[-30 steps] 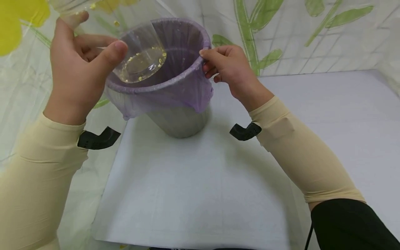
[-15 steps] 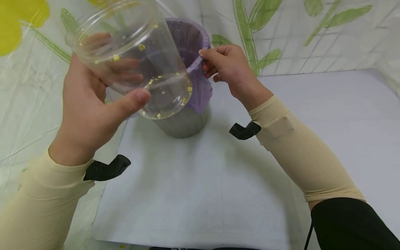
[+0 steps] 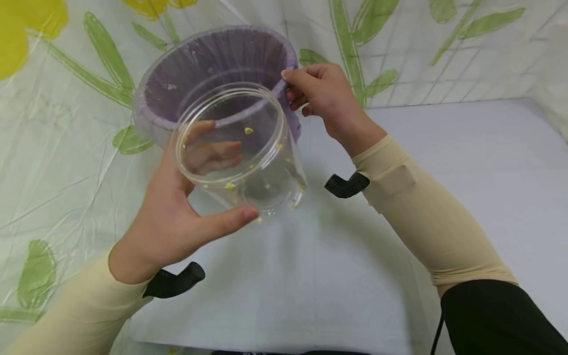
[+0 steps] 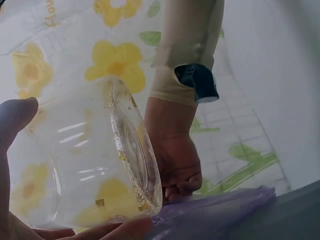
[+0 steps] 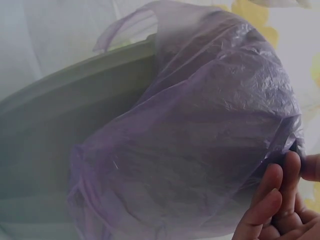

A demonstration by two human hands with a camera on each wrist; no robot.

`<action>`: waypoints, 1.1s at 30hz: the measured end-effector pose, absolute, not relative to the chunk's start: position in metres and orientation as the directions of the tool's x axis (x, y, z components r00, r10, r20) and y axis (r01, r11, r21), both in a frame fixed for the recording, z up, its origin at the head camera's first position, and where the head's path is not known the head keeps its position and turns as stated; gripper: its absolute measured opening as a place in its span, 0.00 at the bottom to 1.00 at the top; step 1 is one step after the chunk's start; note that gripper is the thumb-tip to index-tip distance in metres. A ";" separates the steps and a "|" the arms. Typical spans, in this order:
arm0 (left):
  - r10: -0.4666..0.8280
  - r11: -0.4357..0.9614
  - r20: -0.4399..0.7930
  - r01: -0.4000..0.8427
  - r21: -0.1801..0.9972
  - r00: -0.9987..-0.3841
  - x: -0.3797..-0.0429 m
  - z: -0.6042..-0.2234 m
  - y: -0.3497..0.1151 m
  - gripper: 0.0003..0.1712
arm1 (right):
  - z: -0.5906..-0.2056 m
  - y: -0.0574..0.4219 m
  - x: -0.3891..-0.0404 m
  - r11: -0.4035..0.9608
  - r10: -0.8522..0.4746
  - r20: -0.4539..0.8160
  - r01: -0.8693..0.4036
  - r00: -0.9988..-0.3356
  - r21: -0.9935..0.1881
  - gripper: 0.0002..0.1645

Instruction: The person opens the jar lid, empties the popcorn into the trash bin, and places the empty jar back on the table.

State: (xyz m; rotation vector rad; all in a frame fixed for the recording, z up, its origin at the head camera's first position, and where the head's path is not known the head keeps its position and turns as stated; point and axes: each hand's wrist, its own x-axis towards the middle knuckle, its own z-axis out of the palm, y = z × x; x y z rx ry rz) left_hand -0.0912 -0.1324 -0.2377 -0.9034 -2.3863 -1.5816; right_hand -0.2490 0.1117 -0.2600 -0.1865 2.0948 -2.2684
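Note:
My left hand grips a clear plastic jar from its left side, thumb and fingers spread around the wall. The jar is tilted with its lidless mouth toward me, and small yellow bits cling inside, more of them round its base in the left wrist view. Behind it stands a trash can lined with a purple plastic bag; the jar overlaps the near rim in the head view. My right hand pinches the can's right rim and the bag folded over it. In the right wrist view the bag drapes over the grey can.
The can stands on a table with a white cover. A plastic sheet printed with yellow flowers and green leaves hangs behind and to the left. Black wrist devices sit on both forearms.
The left hand has brought the jar from over the can down and toward me, turning its mouth into view. The right hand has kept its hold on the rim.

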 end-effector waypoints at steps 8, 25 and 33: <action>0.398 0.297 0.278 0.409 0.863 -0.875 -0.080 -0.281 -0.129 0.59 | -0.258 0.111 -0.250 -0.061 -0.116 0.061 -0.054 -0.991 -0.997 0.15; 0.462 0.375 0.156 0.351 0.858 -0.873 -0.078 -0.339 -0.118 0.64 | -0.259 0.111 -0.250 -0.087 -0.108 0.040 -0.031 -0.993 -0.996 0.14; 0.476 0.423 0.029 0.258 0.869 -0.879 -0.075 -0.374 -0.110 0.62 | -0.260 0.112 -0.249 -0.084 -0.107 0.039 -0.030 -0.993 -0.996 0.15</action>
